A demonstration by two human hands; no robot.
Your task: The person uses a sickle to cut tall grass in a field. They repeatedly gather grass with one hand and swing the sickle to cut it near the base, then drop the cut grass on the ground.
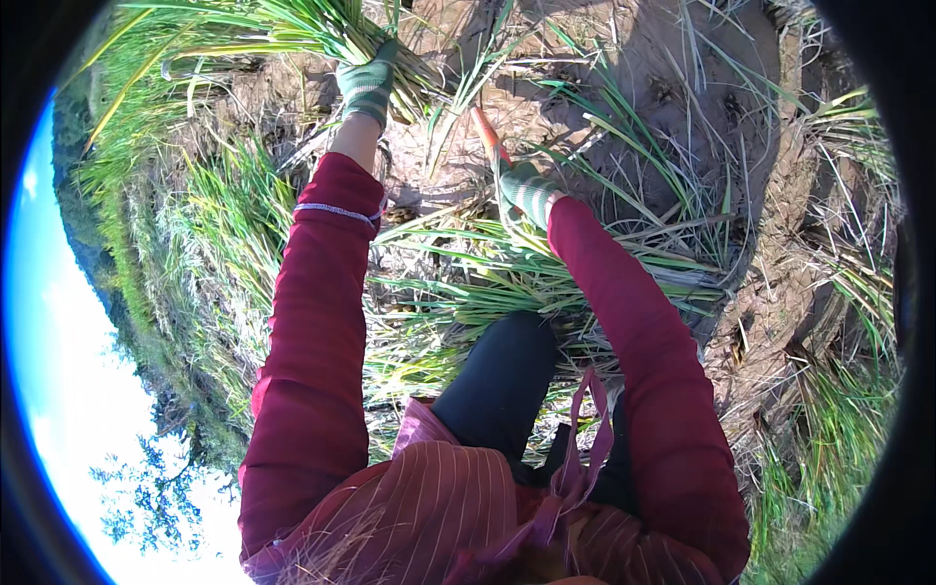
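My left hand [368, 86], in a green striped knit glove, grips a thick bundle of long green stalks [322, 33] at the top of the view. The cut ends of the bundle point right, and its leaves fan out to the left. Lower and to the right, my right hand [528, 191], in a matching glove, is closed around a hand tool with an orange-red handle [488, 135]. The handle's end points up and left; the tool's working end cannot be made out among the stalks. Below that hand lie loose cut stalks [504, 285], in front of my knee.
Brown muddy ground [658, 110] with scattered leaves stretches across the top and right. Standing green plants [234, 190] line the left, and more grassy growth [826, 453] is at the lower right. My dark-trousered knee [504, 373] is bent near the cut stalks.
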